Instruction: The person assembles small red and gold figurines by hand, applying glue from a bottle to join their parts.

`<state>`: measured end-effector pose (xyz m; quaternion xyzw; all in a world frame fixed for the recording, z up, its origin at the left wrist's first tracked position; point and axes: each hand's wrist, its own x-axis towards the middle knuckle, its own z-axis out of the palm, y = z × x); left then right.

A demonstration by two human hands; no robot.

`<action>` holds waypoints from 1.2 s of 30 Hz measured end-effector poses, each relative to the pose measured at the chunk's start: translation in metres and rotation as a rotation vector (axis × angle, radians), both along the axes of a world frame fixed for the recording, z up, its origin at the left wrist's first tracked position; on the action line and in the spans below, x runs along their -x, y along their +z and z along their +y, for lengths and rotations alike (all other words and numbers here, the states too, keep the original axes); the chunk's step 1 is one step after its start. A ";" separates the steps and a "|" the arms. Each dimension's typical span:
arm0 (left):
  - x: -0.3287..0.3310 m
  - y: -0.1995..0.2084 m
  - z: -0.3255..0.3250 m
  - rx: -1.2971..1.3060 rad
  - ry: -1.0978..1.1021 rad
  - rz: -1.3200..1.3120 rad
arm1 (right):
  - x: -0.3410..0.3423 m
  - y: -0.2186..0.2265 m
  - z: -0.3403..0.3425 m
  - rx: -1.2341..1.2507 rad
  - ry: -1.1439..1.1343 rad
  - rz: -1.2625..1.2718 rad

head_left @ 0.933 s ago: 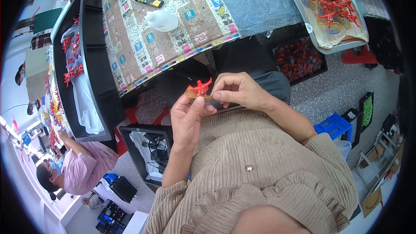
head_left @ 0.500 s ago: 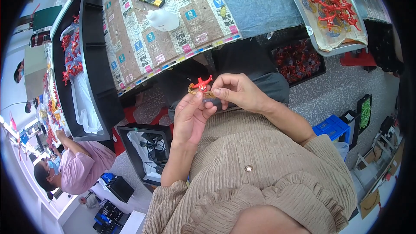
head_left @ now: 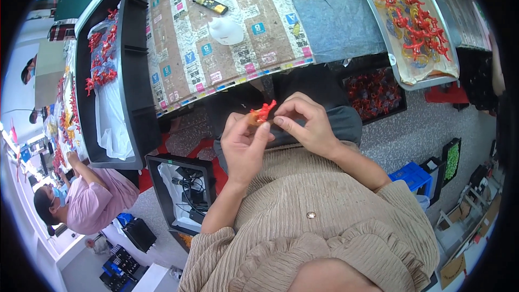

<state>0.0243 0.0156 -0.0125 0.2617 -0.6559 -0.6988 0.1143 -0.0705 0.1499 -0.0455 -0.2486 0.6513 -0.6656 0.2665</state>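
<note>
Above my lap, my left hand (head_left: 243,143) pinches a small red toy figure (head_left: 264,112) between thumb and fingers. The figure has spread limbs, and a bit of yellow shows at its left side. Close by its right side is my right hand (head_left: 309,124), its thumb and index finger pressed together. Whatever those right fingertips hold, if anything, is too small to make out. My left fingers hide the figure's lower part.
A paper-covered table (head_left: 232,59) ahead bears a white bottle (head_left: 225,31), a black lighter-shaped object (head_left: 211,4) and a blue cloth (head_left: 338,30). Trays of red figures flank it: black (head_left: 135,75) left, metal-rimmed (head_left: 427,82) right. A co-worker (head_left: 102,197) sits left; a cable bin (head_left: 186,184) stands nearby.
My left hand has turned, its fingers now curled behind the figure, which tilts to the right. The right fingers have shifted slightly rightward. The whole view has swung a little.
</note>
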 end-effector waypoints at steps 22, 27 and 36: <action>0.016 -0.001 -0.004 1.066 -0.223 0.077 | -0.004 0.025 -0.009 0.019 -0.100 -0.624; 0.018 0.001 -0.005 1.081 -0.245 0.076 | -0.016 0.025 -0.010 -0.019 -0.189 -0.438; 0.025 0.005 -0.010 1.136 -0.305 0.153 | -0.020 0.008 -0.012 0.001 -0.279 -0.052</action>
